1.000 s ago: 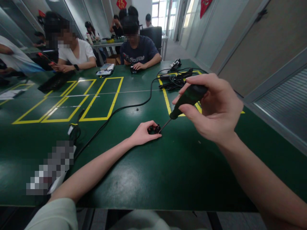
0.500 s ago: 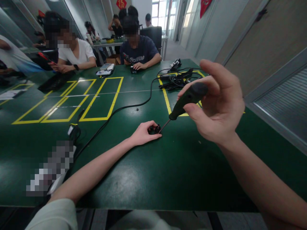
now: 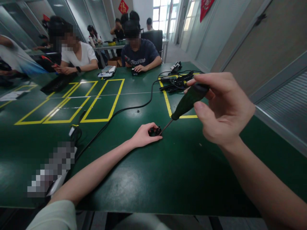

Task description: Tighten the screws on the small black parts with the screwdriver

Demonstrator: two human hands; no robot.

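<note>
My left hand (image 3: 145, 135) rests on the green table, its thumb and fingers closed round a small black part (image 3: 158, 130) with a short round tube. Fingers hide some of that part. To the right, my right hand (image 3: 223, 108) is raised and grips a screwdriver (image 3: 188, 101) by its dark green and black handle. The screwdriver slants down to the left, and its thin metal shaft meets the black part near my left thumb. Whether the tip sits in a screw is too small to tell.
A black cable (image 3: 129, 108) crosses the green table (image 3: 134, 179) towards a heap of black parts and leads (image 3: 178, 82). Yellow tape (image 3: 115, 99) marks rectangles. A blurred-out object (image 3: 54, 169) lies near my left forearm. Across the table a person (image 3: 141, 52) handles a black item.
My right hand's fingers have shifted round the screwdriver handle, the index finger now lower and lying along its top. The left hand and the black part stay in place; the view tilts slightly.
</note>
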